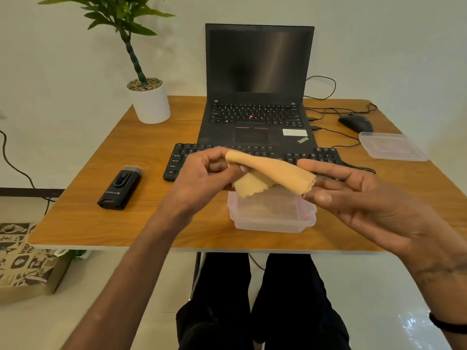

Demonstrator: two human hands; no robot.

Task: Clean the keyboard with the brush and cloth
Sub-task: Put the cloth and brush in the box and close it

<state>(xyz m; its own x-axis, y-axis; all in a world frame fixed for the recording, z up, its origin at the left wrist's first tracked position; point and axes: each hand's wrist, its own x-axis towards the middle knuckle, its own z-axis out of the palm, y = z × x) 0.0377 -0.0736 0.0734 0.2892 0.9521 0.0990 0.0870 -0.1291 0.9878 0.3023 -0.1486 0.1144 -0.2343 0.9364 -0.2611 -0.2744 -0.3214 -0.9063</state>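
Observation:
A tan cloth (271, 174) hangs between both hands above a clear plastic box (271, 218). My left hand (202, 178) pinches its left end with curled fingers. My right hand (358, 195) holds its right end between thumb and fingers. The black keyboard (177, 160) lies across the table behind my hands, its middle hidden by them and the cloth. A black brush tool (120, 189) with pale bristles lies flat on the table to the left, apart from both hands.
An open black laptop (257, 97) stands behind the keyboard. A white pot with a plant (150, 102) is at the back left. A black mouse (356, 122) and a clear lid (391, 146) lie at the right, with cables (328, 130) nearby.

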